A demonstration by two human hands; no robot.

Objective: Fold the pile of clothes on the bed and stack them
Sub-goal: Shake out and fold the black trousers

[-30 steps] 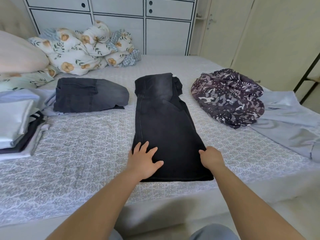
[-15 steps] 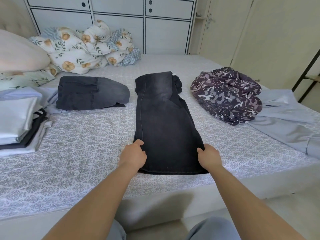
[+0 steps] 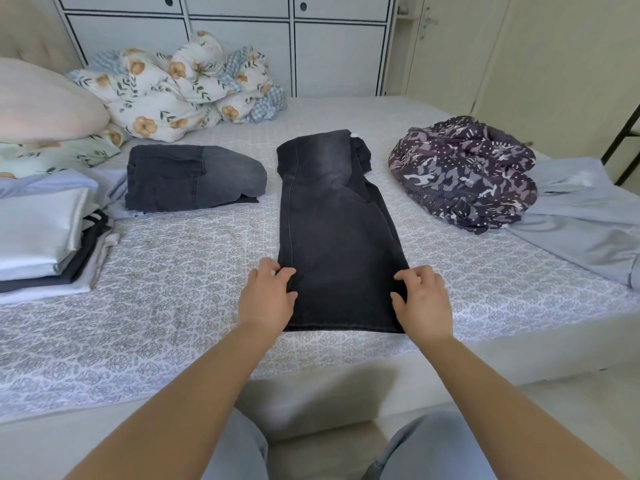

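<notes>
Black denim was what both hands held: the left hand pinched the left edge of the long black jeans between thumb and curled fingers, and the right hand gripped the right edge the same way, fingers bent over the cloth. Both grips sat close to the hem, which lay near the front edge of the bed. The jeans were folded lengthwise into a narrow strip running from that front edge toward the middle of the bed, flat on the patterned grey cover.

Just to the left of the strip's far end lay a folded pair of dark grey jeans, apart from it. Further left, at the left edge of the bed, a stack of folded pale clothes rested with a dark layer in it. To the right of the strip sat a crumpled purple patterned garment, touching a pale blue garment spread toward the right edge. Along the far left side were a floral duvet bundle and a pink pillow, with white cupboard doors behind.
</notes>
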